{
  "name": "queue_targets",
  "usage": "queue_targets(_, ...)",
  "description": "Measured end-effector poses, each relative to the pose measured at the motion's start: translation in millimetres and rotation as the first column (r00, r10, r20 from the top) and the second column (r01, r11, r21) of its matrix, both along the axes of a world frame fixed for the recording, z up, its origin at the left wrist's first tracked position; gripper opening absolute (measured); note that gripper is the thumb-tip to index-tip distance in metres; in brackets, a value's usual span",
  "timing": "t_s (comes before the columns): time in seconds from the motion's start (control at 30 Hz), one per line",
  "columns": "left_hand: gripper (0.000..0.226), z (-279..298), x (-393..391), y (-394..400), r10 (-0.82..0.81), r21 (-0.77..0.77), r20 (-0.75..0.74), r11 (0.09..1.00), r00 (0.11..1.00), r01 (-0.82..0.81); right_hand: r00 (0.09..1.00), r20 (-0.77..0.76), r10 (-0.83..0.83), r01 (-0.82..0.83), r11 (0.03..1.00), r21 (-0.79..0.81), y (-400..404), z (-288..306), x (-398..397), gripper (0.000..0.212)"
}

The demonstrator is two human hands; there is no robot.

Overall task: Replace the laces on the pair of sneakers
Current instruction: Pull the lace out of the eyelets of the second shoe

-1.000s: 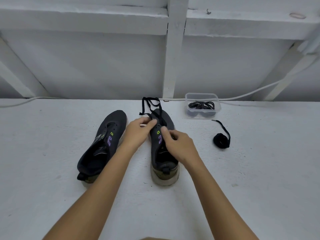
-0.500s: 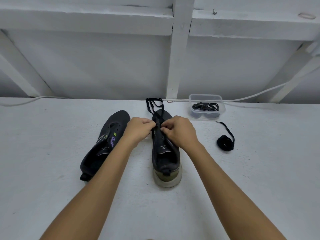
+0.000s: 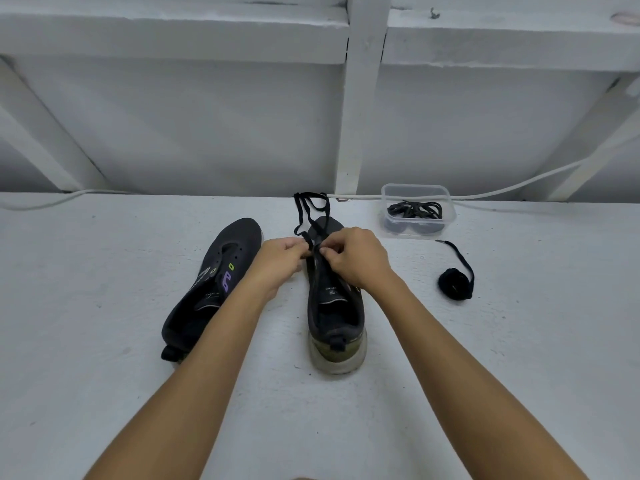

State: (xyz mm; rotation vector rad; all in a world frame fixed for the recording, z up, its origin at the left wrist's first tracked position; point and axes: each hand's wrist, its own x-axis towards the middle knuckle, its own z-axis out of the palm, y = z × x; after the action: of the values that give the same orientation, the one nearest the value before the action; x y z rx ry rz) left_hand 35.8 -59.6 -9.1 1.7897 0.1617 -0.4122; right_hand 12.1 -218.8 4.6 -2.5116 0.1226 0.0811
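Both hands meet over the right sneaker, which stands mid-table, heel near. Left hand & right hand: fingers curled, pinching the black lace at the eyelets; its loops trail past the toe. Left sneaker unlaced, just left. Coiled lace at right; clear container w/ more laces far right.

Two bare forearms reach in from the near edge, slim and uncovered to the elbow. No sleeves show. The left hand and right hand wear neither gloves nor rings, and both wrists are bare.
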Motion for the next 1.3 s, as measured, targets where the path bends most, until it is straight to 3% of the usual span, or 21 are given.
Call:
queue_targets(0.1,0.013,-3,-3,-1,0.035,-0.066,0.001,0.997,0.999,-0.035,0.997,-0.031,-0.064,0.069,0.971,0.228,-1,-7,-1,0.009)
queue_targets(0.2,0.014,-5,-5,-5,0.063,-0.092,0.015,0.994,0.998,-0.061,0.992,-0.044,-0.115,0.123,0.937,0.326,-1,-11,-2,0.009)
queue_targets(0.37,0.020,-8,-4,-5,0.088,-0.100,0.030,0.991,0.996,-0.084,0.985,-0.016,-0.175,0.171,0.935,0.310,4,-17,-3,0.008)
queue_targets(0.57,0.013,-14,-10,-6,0.163,-0.124,0.032,0.980,0.986,-0.158,0.990,0.017,-0.142,0.138,0.978,0.155,9,-14,-5,0.009)
queue_targets(0.87,0.002,-10,-20,-17,0.179,0.094,0.229,0.974,0.957,-0.204,0.988,-0.006,-0.154,0.154,0.986,0.069,11,-12,-2,0.012)
queue_targets(1.1,0.006,-12,-21,-17,0.134,0.147,0.272,0.973,0.953,-0.179,0.990,0.001,-0.142,0.141,0.984,0.112,11,-16,-4,0.009)
queue_targets(1.3,0.015,-13,-16,-13,0.144,0.031,0.162,0.988,0.976,-0.151,0.992,0.018,-0.128,0.122,0.973,0.197,8,-20,-6,0.012)
